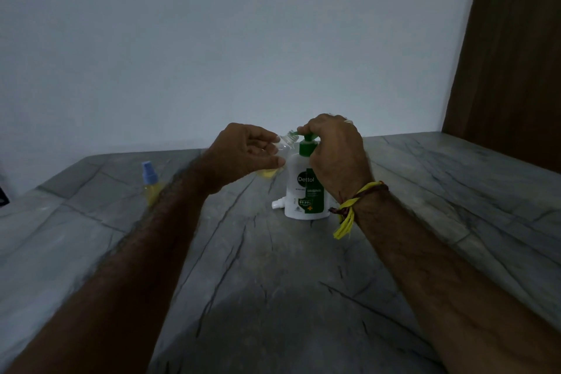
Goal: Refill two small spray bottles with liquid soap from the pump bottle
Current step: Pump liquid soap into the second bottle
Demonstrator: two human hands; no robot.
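Note:
A white pump bottle (305, 191) with a green label and green pump head stands upright on the grey stone table (273, 267). My right hand (337, 155) lies curled over the pump head from above. My left hand (243, 155) grips a small clear spray bottle (280, 147), uncapped and tilted, its open neck right under the green nozzle; a little yellow liquid shows at its bottom end. A second small spray bottle (151, 182), with a blue cap and yellow liquid, stands upright at the left, partly behind my left forearm.
A small white spray cap (277, 204) lies on the table against the pump bottle's left base. A pale wall rises behind the table's far edge. A brown wooden panel (516, 55) stands at the right.

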